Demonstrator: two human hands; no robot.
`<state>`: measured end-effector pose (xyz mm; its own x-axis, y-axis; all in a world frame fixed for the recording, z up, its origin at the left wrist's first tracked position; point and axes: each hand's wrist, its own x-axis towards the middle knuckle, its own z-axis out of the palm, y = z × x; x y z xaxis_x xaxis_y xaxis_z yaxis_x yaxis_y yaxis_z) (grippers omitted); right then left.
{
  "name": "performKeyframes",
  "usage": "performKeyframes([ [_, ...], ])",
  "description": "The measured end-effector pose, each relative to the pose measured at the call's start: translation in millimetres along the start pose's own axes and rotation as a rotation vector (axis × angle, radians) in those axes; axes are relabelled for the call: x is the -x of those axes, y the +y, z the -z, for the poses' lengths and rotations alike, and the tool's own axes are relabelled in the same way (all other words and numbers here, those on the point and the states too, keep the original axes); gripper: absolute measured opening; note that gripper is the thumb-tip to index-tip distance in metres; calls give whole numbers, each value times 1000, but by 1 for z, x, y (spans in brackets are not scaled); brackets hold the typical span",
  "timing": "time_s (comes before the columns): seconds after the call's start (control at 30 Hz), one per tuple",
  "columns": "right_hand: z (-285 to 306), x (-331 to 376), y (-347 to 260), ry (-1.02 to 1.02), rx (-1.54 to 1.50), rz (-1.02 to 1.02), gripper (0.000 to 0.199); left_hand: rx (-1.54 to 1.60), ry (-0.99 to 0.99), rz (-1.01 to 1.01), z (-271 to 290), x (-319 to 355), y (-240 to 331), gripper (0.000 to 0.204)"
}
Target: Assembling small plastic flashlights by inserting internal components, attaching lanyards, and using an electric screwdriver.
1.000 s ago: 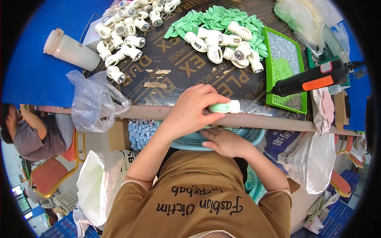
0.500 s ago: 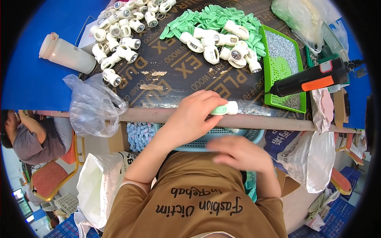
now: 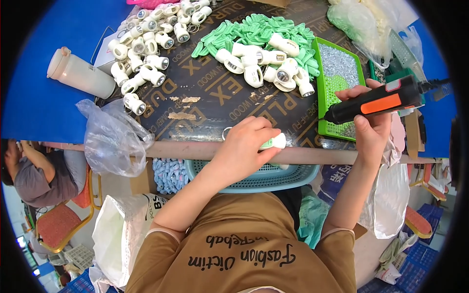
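Note:
At the table's front edge my left hand [image 3: 244, 146] is closed around a small white and green flashlight [image 3: 279, 141], its white end poking out past my fingers. A thin ring shows beside the knuckles. Over on the right, my right hand [image 3: 373, 129] grips a black and orange electric screwdriver [image 3: 349, 111], thumb below and fingers behind it. The driver's tip points left, over the near part of a green tray [image 3: 321, 93] of small silvery pieces. Farther back, several white flashlight bodies [image 3: 253, 75] lie against a heap of green plastic pieces [image 3: 254, 31].
More white flashlights [image 3: 156, 77] are piled at the far left, near a cloudy plastic jug [image 3: 80, 73]. A clear bag [image 3: 115, 141] hangs over the front edge. Below the edge sits a blue basket [image 3: 273, 181]. Another person [image 3: 44, 171] sits at the left.
My right hand has risen from in front of my body to the right and taken hold of the electric screwdriver. My left hand stays at the edge with the flashlight, slightly shifted left.

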<state>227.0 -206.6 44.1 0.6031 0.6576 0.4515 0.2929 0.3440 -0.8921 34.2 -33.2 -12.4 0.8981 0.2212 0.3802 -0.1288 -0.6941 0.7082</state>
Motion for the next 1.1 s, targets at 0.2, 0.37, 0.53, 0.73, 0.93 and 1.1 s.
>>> performKeyframes([
  [0.2, 16, -17, -20, 116, -132, 274, 57, 72, -63, 64, 4, -3, -2, 30],
  [0.37, 11, -17, -26, 248, -173, 141, 40, 50, -94, 75, 4, -4, -1, 31],
  [0.53, -1, -9, -25, 397, 66, 229, 36, 16, -115, 73, 4, -2, 0, 32],
  [0.73, -3, -7, -18, 212, -198, 345, 56, -11, -86, 42, 4, -3, 0, 33],
  [0.93, -11, 3, -9, 368, -14, 253, 40, -18, -125, 66, 6, -4, 2, 31],
  [1.1, -23, 10, -11, 489, 17, 330, 38, 12, -130, 45, 7, -6, -1, 31],
])
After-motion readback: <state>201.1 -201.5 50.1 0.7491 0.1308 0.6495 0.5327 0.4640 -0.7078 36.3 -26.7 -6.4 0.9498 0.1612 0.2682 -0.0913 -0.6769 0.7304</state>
